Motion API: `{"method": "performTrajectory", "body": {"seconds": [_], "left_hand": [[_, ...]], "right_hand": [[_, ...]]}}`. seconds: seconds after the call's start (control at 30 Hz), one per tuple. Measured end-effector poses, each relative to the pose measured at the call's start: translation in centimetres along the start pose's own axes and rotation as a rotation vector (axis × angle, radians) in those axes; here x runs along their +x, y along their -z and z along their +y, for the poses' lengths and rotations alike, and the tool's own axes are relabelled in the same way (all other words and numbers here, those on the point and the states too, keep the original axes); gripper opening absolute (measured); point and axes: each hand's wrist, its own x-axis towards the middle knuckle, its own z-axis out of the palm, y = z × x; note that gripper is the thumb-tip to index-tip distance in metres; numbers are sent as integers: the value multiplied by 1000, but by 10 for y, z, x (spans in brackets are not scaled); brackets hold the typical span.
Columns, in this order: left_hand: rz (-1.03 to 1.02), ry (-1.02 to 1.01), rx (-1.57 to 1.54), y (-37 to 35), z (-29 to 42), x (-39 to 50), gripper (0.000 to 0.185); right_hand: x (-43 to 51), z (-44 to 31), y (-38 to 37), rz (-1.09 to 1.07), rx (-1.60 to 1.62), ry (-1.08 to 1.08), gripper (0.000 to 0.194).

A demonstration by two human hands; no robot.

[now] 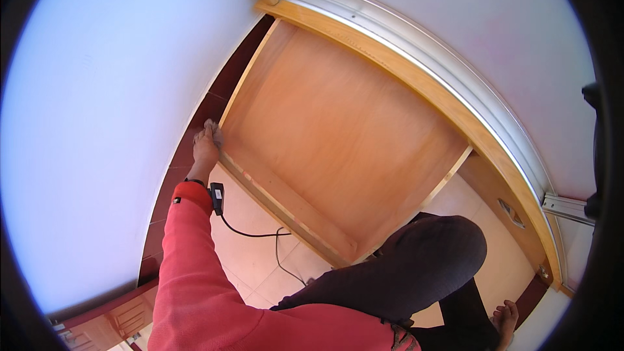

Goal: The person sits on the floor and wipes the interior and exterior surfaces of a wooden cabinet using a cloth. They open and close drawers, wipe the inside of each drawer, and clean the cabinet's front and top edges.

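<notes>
At the left side wall of a pulled-out wooden drawer (336, 122), my left hand (205, 145) grips a crumpled greyish cloth (214, 132). The cloth touches the thin top edge near the drawer's front left corner. No objects lie on the drawer's reddish-brown bottom. Its front panel (287, 214) faces me and has a pale, worn-looking top edge. Far off at the lower right, beside my dark trouser leg, my right hand (505, 319) shows only partly, with its fingers loosely bent and nothing seen in them.
A black cabled device (217, 199) sits by my left cuff; its cord (253, 235) runs towards the drawer front. A white panel (107, 122) stands left. Above the drawer run a wooden rail (370, 53) and a metal sliding track (390, 39). My bent knee (453, 248) is close to the drawer's right side.
</notes>
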Motion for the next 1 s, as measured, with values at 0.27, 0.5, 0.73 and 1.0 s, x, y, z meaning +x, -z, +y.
{"method": "performTrajectory", "body": {"seconds": [0.27,0.5,0.73,1.0], "left_hand": [[217,-92,-148,-13,-10,-34,55],[454,-184,-282,-41,-5,-68,53],[97,115,-890,-71,30,-130,64],[39,47,-475,-74,68,-186,68]], "right_hand": [[-11,-22,-11,48,-125,-8,21],[-18,-14,-9,35,-107,66,24],[-16,-5,-8,-2,-69,83,25],[-20,14,-1,13,36,101,23]]}}
